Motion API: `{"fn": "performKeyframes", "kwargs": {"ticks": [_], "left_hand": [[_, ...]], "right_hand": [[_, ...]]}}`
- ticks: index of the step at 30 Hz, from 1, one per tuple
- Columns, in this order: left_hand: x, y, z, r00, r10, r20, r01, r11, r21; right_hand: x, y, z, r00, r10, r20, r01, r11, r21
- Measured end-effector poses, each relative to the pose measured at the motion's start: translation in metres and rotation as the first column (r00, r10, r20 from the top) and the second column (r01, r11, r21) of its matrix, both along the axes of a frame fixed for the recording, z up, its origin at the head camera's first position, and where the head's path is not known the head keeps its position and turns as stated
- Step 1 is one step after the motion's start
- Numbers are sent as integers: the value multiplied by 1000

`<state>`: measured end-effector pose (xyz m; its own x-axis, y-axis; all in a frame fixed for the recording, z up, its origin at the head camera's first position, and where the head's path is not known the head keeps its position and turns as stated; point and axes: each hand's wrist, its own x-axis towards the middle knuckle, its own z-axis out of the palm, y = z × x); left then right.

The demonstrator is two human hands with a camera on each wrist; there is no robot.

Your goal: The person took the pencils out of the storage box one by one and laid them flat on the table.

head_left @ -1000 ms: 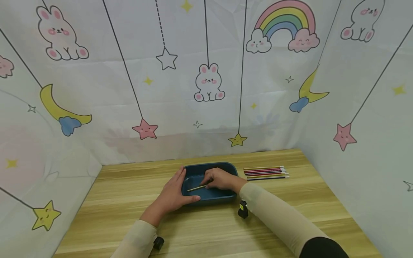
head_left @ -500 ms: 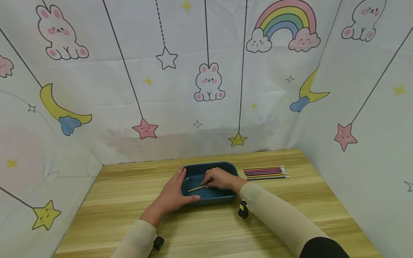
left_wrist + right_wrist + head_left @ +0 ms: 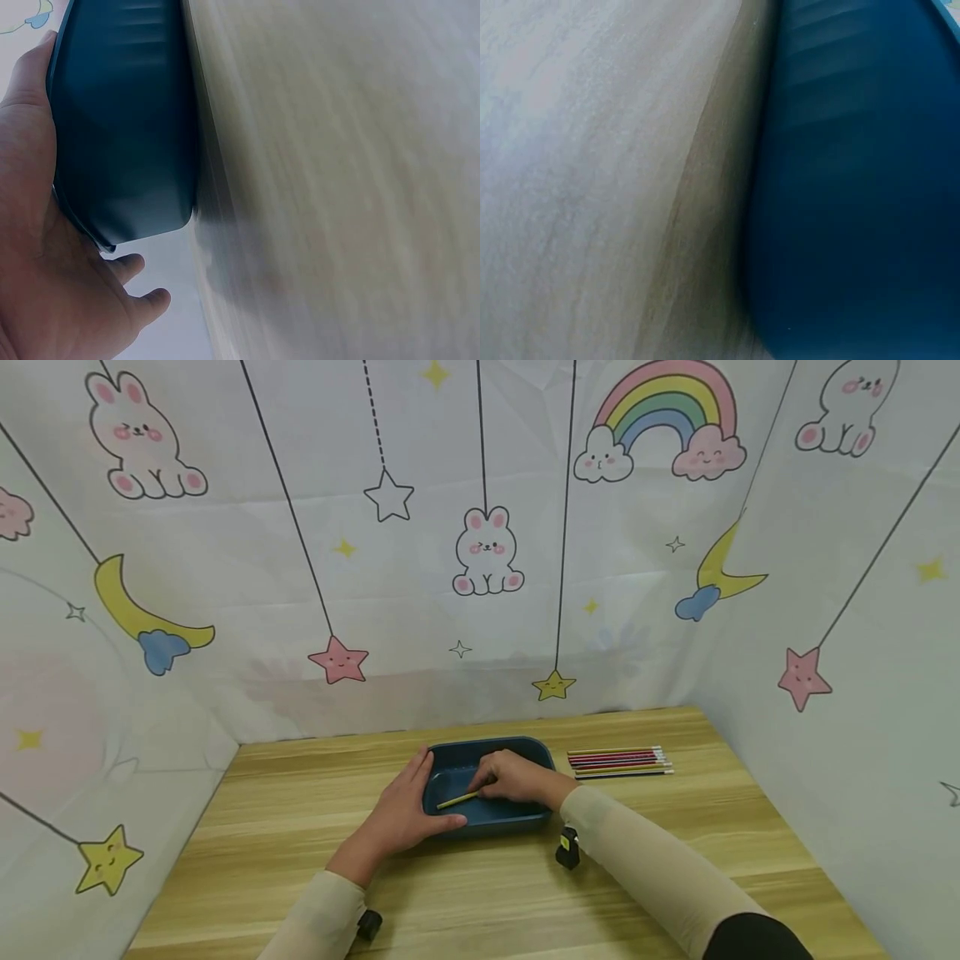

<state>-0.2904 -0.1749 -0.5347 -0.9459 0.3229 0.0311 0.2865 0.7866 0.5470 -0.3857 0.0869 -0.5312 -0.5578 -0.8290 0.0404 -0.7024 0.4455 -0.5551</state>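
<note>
A dark blue rectangular plastic tray (image 3: 487, 831) stands on the wooden table. My left hand (image 3: 401, 810) holds its left end, with the thumb over the front rim and the fingers along the left side. In the left wrist view, two fingertips stick out past the tray's corner. Inside the tray, my right hand (image 3: 513, 777) pinches a thin yellow pencil (image 3: 455, 800) low over the bottom. Its free end points left and toward the front; the other end is hidden by the hand. The right wrist view shows only the tray's outer wall (image 3: 855, 210) and the tabletop.
To the right of the tray, several red, yellow and dark pencils (image 3: 618, 762) lie side by side, white ends to the right. The wooden table (image 3: 480, 893) is enclosed by a white cloth (image 3: 405, 610) printed with rabbits, stars and moons at the back and sides.
The pencil in my right hand has turned slightly, showing a brighter yellow side. Both hands and the tray stay in place.
</note>
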Motion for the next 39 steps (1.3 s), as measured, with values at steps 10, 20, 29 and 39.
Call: {"fn": "performKeyframes", "kwargs": {"ticks": [10,20,29,39], "left_hand": [[0,2,3,1000,8,2,-8,1000,5],[-2,1,0,1000,17,-5,-17,1000,-4],[-2,1,1,1000,20,-10,-20,1000,-18],[1,2,2,1000,22,-11,-22,1000,-13]], "right_hand": [[-1,4,7,1000,-10,18,11,1000,-22],[5,14,28,1000,-12,1,12,998,-56],[10,33,49,997,-9,81,18,994,-104],[15,67,62,995,2,101,13,989,-149]]}}
